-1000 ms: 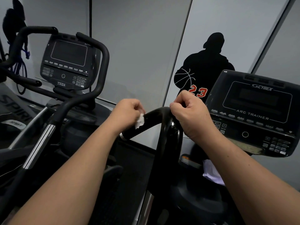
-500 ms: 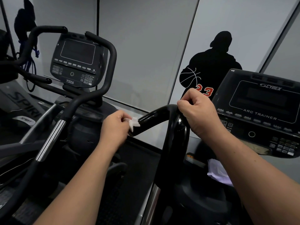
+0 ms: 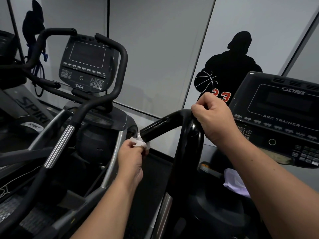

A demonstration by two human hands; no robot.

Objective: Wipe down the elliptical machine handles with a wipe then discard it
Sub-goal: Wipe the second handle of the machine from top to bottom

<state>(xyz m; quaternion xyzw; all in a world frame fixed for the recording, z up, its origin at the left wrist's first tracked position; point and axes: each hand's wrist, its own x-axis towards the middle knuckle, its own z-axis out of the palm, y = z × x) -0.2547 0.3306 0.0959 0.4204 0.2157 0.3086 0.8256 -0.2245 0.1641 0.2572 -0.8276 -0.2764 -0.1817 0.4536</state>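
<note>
Pinching a crumpled white wipe (image 3: 139, 143) between thumb and curled fingers of the left grip (image 3: 133, 157), right at the low left end of the glossy black handle (image 3: 165, 123) of the Arc Trainer. Touching that end with the wipe, or sitting just short of it: hard to tell. Clenching the right grip (image 3: 214, 118) round the top bend of the same handle, apparently to steady it, just in front of the Cybex console (image 3: 279, 107).

Worth fixing before the next stroke: rises up and to the right from the wipe along a slanted long axis, as far as the bend under the right grip, then turns and drops as a thick upright toward the chrome post below. Lies nearer the left grip, that slanted branch. Best served, probably, by wrapping the wipe round it and sliding up and right along the axis until meeting the right grip. Shines wetly along the branch already, so likely partway through this handle. Calls, in all likelihood, for shifting the right grip aside before covering the bend itself.

Elsewhere: a second crumpled white sheet (image 3: 234, 181) lying on the dark shroud beneath the right forearm; a neighbouring 750A console (image 3: 86, 64) well apart to the left. No bin in sight for discarding.
</note>
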